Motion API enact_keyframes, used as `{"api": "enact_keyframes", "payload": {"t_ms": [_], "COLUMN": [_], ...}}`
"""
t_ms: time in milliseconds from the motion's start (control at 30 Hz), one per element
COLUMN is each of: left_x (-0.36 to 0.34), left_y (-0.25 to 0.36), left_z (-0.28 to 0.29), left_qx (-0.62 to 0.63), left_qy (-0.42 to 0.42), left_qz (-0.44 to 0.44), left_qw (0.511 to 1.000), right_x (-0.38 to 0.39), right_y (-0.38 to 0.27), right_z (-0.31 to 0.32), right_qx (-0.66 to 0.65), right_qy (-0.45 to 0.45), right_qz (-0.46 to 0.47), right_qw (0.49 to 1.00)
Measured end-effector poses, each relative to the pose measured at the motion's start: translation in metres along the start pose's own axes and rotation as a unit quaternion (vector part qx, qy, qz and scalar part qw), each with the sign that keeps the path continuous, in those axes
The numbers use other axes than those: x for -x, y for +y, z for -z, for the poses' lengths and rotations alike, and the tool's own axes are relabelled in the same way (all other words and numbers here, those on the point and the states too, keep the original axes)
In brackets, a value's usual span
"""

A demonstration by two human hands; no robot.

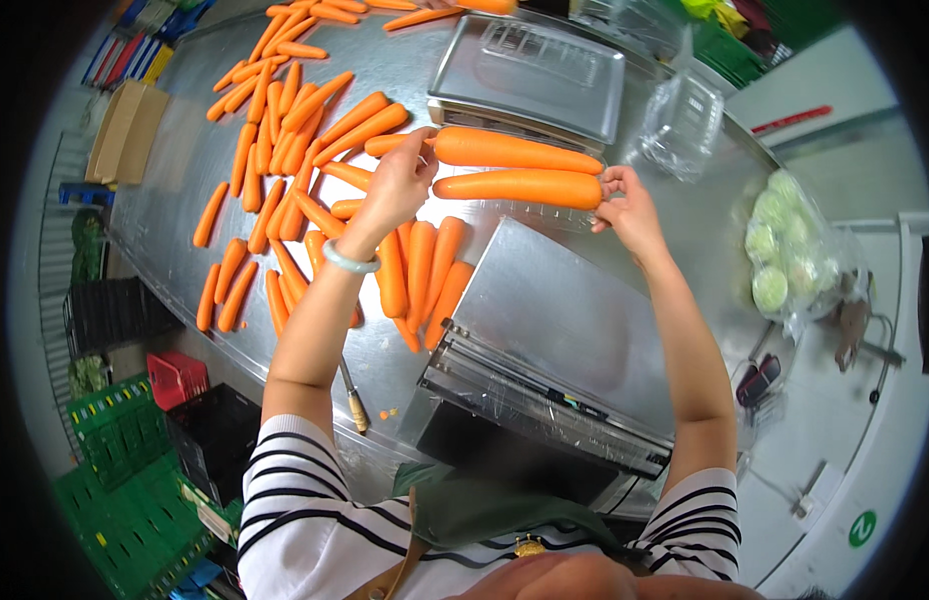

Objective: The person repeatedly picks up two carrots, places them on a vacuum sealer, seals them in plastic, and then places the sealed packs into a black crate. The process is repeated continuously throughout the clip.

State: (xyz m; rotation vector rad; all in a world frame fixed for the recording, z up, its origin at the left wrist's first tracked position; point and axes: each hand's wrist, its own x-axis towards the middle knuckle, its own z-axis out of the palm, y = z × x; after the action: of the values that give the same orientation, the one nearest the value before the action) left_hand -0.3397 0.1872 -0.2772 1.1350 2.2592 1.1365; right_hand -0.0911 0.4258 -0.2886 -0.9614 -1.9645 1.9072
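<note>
Two large carrots (520,168) side by side, lengthwise left to right, in a clear plastic tray (530,212) on the steel table (185,160), between the scale and the wrapping machine. Left hand (397,190) at the carrots' thick left ends, fingers curled on the upper one's end, a pale green bangle (349,262) on the wrist. Right hand (625,205) at the tapered right ends, fingertips pinching at the lower carrot's tip and the tray's edge; exact hold hard to tell. Just beyond the carrots, a flat steel scale (530,75) with an empty pan. Nearer the body, a steel film-wrapping machine (555,350) with a roll of clear film along its front edge. Loose carrots (285,150) spread over the left of the table, a small cluster (420,275) under the left forearm. Empty clear clamshell boxes (682,125) right of the scale. Bagged pale green cabbages (785,240) at the far right. Green and red crates (135,450) on the floor, lower left.
</note>
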Motion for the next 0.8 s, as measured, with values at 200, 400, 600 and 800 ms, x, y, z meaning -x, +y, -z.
{"api": "enact_keyframes", "payload": {"t_ms": [200, 400, 600, 800], "left_x": [0.071, 0.142, 0.172, 0.235], "left_y": [0.084, 0.081, 0.071, 0.066], "left_z": [-0.037, -0.149, -0.141, -0.048], "left_qx": [0.123, 0.131, 0.244, -0.045], "left_qy": [-0.138, -0.172, -0.309, -0.033], "left_qz": [0.012, -0.040, 0.007, 0.044], "left_qw": [0.983, 0.976, 0.919, 0.997], "right_x": [0.153, 0.277, 0.335, 0.426], "right_y": [0.015, 0.094, 0.115, 0.101], "right_z": [0.064, 0.095, 0.100, 0.098], "right_qx": [-0.036, -0.018, 0.071, 0.307], "right_qy": [0.040, 0.137, 0.160, 0.358], "right_qz": [-0.038, -0.082, -0.042, 0.047], "right_qw": [0.998, 0.987, 0.984, 0.880]}}
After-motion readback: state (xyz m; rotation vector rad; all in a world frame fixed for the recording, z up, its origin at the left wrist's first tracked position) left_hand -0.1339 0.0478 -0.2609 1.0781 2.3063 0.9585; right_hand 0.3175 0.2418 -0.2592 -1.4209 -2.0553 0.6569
